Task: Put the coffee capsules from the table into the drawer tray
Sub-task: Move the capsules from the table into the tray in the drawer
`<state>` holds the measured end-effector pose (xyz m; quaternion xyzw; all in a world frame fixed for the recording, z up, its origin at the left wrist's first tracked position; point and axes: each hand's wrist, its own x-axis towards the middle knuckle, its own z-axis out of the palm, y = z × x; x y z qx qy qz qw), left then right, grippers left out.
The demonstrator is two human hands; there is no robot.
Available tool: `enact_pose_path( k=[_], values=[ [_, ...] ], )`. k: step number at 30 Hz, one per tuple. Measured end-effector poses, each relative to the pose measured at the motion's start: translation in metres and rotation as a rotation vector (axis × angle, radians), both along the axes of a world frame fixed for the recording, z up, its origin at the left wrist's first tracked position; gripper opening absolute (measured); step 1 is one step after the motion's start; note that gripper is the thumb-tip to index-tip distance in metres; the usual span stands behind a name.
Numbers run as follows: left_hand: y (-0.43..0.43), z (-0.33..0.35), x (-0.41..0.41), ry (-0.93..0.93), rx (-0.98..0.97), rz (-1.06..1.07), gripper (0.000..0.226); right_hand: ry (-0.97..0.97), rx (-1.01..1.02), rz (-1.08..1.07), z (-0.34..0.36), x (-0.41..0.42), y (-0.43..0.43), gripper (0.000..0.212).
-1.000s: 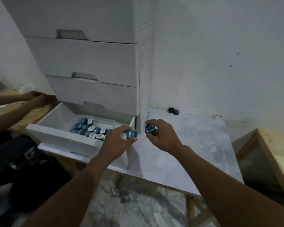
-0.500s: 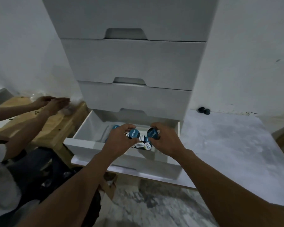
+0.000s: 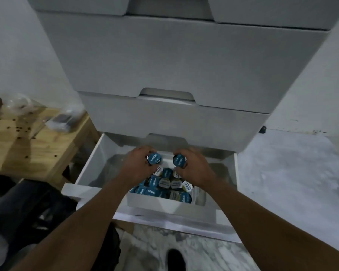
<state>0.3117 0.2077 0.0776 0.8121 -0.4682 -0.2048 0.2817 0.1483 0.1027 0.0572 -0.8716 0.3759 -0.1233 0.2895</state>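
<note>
Over the open drawer (image 3: 90, 169), the left hand (image 3: 137, 165) and right hand (image 3: 194, 167) each pinch a blue capsule (image 3: 155, 159), its twin (image 3: 180, 160) alongside, just above the tray (image 3: 157, 201) heaped with capsules (image 3: 164, 184) below the fingertips.

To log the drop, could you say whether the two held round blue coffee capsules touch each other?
Apart: the head view shows a gap between the left blue capsule and the right blue capsule.

We're in a plain, makeshift workroom here: a white drawer unit (image 3: 174, 65) stands against a scuffed white wall (image 3: 311, 90). A gray mottled surface (image 3: 282, 173) runs off right. On the left, a raw wooden surface (image 3: 37, 149) carries clear plastic bags (image 3: 65, 120) and dark specks, above a marbled floor (image 3: 207, 255).
</note>
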Motion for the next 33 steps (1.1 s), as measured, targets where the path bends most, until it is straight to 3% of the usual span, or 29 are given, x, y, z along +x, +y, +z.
enact_pose_path(
  k=[5,17,33],
  values=[
    [-0.013,-0.003,0.012,-0.125,0.141,-0.125,0.047,0.0,0.046,-0.029,-0.018,0.017,-0.008,0.048],
    [-0.044,-0.042,0.038,-0.156,0.041,-0.289,0.049,0.052,0.031,-0.204,-0.036,0.04,-0.012,0.054],
    [-0.056,-0.07,0.052,-0.23,-0.028,-0.33,0.042,0.036,-0.059,-0.238,-0.044,0.05,-0.009,0.036]
  ],
)
